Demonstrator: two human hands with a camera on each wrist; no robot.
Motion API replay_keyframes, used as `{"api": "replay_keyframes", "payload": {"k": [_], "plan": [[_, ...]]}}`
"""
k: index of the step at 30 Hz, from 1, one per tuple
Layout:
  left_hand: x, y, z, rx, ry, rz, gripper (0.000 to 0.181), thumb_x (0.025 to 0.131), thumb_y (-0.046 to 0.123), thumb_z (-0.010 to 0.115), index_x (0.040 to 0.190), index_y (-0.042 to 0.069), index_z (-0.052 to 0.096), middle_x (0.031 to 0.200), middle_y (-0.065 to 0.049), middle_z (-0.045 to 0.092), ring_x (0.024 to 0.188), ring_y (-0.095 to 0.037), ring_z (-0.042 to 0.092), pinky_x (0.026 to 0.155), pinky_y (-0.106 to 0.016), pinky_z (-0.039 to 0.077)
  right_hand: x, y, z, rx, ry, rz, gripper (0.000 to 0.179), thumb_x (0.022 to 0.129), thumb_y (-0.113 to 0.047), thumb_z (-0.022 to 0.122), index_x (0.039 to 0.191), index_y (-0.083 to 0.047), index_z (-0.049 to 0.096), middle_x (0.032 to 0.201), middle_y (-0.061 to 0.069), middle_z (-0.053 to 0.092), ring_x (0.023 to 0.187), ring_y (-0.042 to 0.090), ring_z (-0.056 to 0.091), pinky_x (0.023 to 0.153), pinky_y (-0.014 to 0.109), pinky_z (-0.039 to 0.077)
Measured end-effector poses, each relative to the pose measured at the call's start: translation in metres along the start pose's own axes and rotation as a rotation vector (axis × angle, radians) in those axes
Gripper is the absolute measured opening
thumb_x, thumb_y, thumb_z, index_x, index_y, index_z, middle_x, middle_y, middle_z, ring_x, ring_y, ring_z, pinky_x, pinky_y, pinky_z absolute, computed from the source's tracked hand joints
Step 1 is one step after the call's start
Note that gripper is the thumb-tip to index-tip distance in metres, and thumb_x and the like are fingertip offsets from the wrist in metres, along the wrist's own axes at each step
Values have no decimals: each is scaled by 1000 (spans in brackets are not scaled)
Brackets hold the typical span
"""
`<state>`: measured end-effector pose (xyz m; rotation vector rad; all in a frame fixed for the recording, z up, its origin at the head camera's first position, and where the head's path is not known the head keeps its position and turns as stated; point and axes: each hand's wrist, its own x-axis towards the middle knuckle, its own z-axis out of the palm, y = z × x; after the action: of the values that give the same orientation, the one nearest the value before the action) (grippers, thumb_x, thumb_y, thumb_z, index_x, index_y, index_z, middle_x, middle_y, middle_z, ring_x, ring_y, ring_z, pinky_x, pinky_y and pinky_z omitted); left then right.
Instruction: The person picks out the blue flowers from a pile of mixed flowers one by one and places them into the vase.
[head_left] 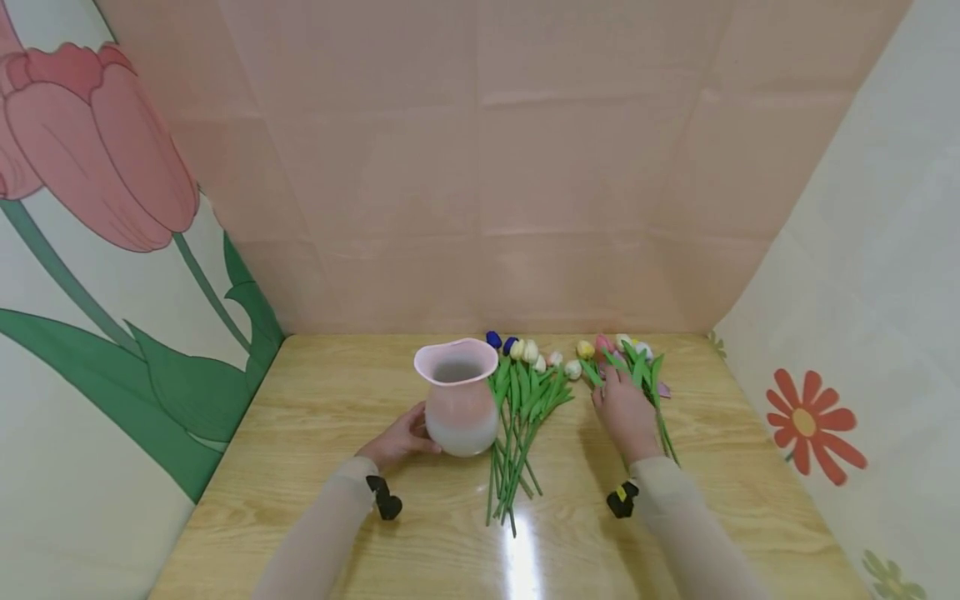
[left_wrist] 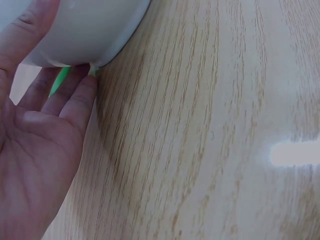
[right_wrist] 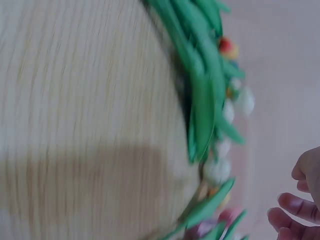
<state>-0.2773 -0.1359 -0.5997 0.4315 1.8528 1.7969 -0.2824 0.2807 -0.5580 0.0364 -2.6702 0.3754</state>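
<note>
A pink-and-white vase (head_left: 461, 421) with a wavy rim stands near the middle of the table. My left hand (head_left: 397, 439) holds its lower left side. In the left wrist view, the thumb lies along the vase wall (left_wrist: 95, 30) and the fingers reach around near the base; their tips are partly hidden. My right hand (head_left: 626, 414) is over the right-hand bunch of artificial tulips (head_left: 641, 365). In the right wrist view its fingers (right_wrist: 295, 202) are loosely bent, with no stem visible between them. Another tulip bunch (head_left: 528, 392) lies just right of the vase.
The wooden table (head_left: 322, 408) has a pink cloth backdrop (head_left: 480, 167) behind it. Flower-printed cloths hang on the left (head_left: 97, 275) and right (head_left: 862, 292). Blue, white and yellow tulip heads (head_left: 585, 350) lie along the back edge.
</note>
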Motion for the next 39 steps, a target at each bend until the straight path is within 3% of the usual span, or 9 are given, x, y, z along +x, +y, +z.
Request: {"api": "replay_keyframes", "payload": {"k": [6, 9, 18, 25, 31, 36, 39], "plan": [[0, -1, 0, 5, 5, -14, 89, 80, 7, 78, 151, 27, 29, 158, -5, 30, 141, -31, 34, 111, -45, 35, -6, -41, -5, 21, 80, -152, 27, 91, -15, 62, 115, -4, 58, 78, 10, 60, 37, 11, 35, 29, 24, 24], [0, -1, 0, 0, 7, -20, 89, 79, 9, 79, 151, 28, 30, 157, -3, 32, 141, -30, 34, 111, -45, 34, -11, -58, 0, 30, 88, -189, 24, 90, -13, 63, 112, -6, 60, 75, 6, 60, 38, 8, 33, 31, 21, 23], [0, -2, 0, -9, 0, -15, 90, 78, 8, 79, 151, 29, 30, 157, -3, 32, 142, -29, 34, 111, -44, 35, -29, -95, 24, 236, -14, -263, 18, 85, -1, 70, 99, 0, 58, 76, 10, 61, 62, 19, 60, 51, 27, 51], [-2, 2, 1, 2, 5, -11, 89, 79, 7, 78, 151, 26, 29, 157, -5, 31, 140, -31, 35, 111, -45, 35, -38, -109, 41, 292, -227, -126, 15, 88, -7, 68, 95, -6, 54, 76, 4, 59, 66, 17, 59, 55, 29, 50], [0, -1, 0, -6, 10, -18, 90, 78, 7, 79, 150, 28, 31, 156, -3, 33, 140, -29, 37, 111, -43, 36, -39, -114, 54, 290, -307, 12, 17, 89, -13, 66, 88, -9, 50, 67, 2, 53, 58, 17, 52, 49, 30, 42], [2, -1, -1, 9, 5, -21, 90, 78, 10, 80, 150, 31, 31, 157, 0, 31, 141, -28, 35, 113, -46, 33, -39, -115, 58, 288, -396, 153, 27, 91, -23, 65, 97, -4, 48, 68, 7, 55, 60, 23, 55, 51, 37, 44], [2, -2, -2, 5, 4, -22, 90, 78, 9, 80, 150, 31, 31, 157, 1, 32, 141, -27, 35, 113, -46, 32, -38, -114, 60, 271, -416, 183, 34, 91, -26, 64, 103, 2, 49, 73, 13, 59, 66, 30, 61, 56, 44, 48]]}}
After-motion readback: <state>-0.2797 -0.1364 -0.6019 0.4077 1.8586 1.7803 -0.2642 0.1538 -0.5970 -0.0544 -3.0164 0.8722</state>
